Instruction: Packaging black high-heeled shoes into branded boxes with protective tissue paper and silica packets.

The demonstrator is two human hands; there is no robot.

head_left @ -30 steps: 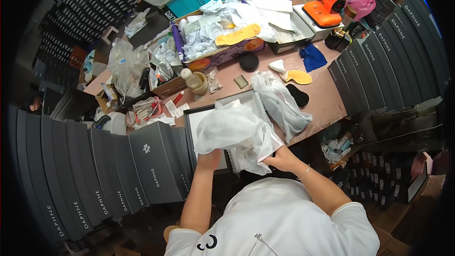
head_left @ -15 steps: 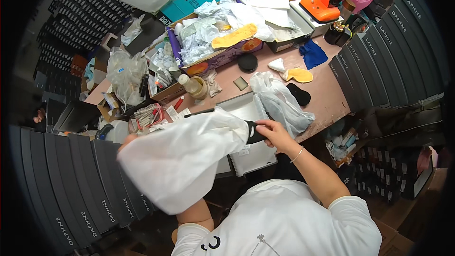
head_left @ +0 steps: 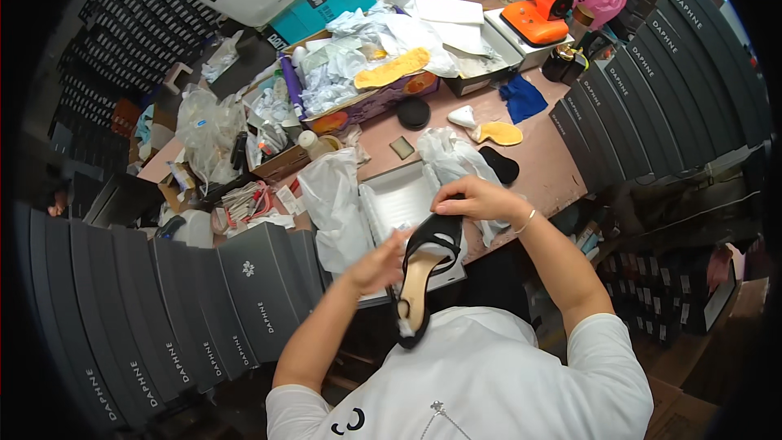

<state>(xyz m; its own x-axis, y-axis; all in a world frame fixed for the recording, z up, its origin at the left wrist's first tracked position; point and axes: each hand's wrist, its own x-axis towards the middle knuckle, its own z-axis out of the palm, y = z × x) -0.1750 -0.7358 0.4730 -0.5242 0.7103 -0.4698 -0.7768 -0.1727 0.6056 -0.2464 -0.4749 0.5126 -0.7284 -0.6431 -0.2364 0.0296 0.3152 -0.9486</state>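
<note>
Beyond my left hand (head_left: 376,267) lies a thin white bag (head_left: 332,216), creased and slightly see-through, and ahead of both hands sits a rectangular open box (head_left: 397,198) with a pale inside. Past my right hand (head_left: 482,200) are more crumpled white wrapping (head_left: 446,155) and a flat, sole-shaped black piece (head_left: 498,165). The black shoe (head_left: 417,275) is up between my hands, over the box's near edge, its toe up by my right fingers and its heel end toward my chest; its long axis runs away from me, leaning slightly right. It has crossed straps, a smooth beige footbed and a whitish patch at the heel. My right hand pinches the toe; my blurred left is beside the straps, whether gripping I cannot tell.
</note>
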